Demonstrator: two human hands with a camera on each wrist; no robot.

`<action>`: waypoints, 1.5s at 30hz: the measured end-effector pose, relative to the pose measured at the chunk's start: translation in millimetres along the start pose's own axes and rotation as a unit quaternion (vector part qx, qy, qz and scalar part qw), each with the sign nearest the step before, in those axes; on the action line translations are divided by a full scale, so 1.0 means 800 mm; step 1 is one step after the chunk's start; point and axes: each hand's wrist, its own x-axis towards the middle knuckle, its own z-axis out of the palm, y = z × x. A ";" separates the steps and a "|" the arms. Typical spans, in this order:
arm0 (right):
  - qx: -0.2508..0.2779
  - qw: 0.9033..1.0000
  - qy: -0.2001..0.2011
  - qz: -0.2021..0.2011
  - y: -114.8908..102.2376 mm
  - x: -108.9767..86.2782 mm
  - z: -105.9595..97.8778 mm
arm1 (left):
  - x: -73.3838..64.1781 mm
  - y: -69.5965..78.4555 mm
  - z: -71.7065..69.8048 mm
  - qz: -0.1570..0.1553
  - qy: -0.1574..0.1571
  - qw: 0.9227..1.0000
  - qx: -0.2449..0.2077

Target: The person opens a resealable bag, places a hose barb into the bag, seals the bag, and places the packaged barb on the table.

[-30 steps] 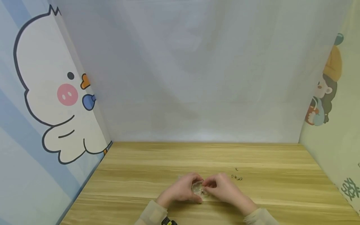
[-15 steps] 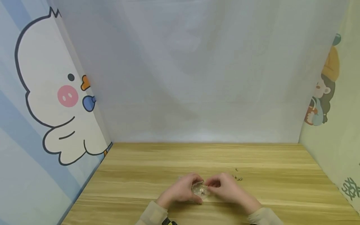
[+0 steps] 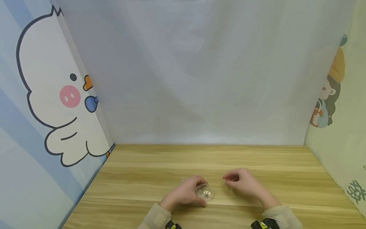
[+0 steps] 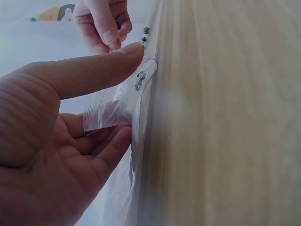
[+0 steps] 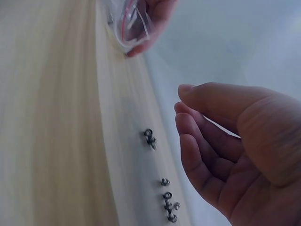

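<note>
My left hand (image 3: 187, 192) grips a small clear plastic zip bag (image 3: 204, 191) between thumb and fingers, low over the table. Its mouth gapes, and a few tiny dark metal pieces (image 4: 140, 80) show inside. To the right of the bag hovers my right hand (image 3: 243, 183), thumb and fingers loosely curled and apart, holding nothing. Beside those fingers, in the right wrist view, several small metal pieces with ring ends (image 5: 169, 206) lie on the table. In the head view the right hand hides them.
The wood-grain table (image 3: 143, 159) carries everything. A pale curtain (image 3: 183, 79) closes off the back. Printed cartoon panels stand at left (image 3: 51, 105) and right (image 3: 328, 143).
My right hand has left the bag's edge and moved right and away from me, over the loose metal pieces. The left hand keeps its place with the bag.
</note>
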 end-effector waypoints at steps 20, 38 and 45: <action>-0.033 0.996 0.047 0.068 0.040 -0.023 -0.062 | 0.000 -0.002 0.001 -0.007 -0.001 1.000 0.002; -0.002 0.997 -0.010 0.081 0.062 -0.035 -0.071 | -0.002 -0.001 -0.001 -0.003 -0.003 1.000 -0.006; 0.004 0.996 -0.014 0.094 0.065 -0.034 -0.070 | 0.001 -0.005 0.001 -0.007 -0.003 1.000 -0.015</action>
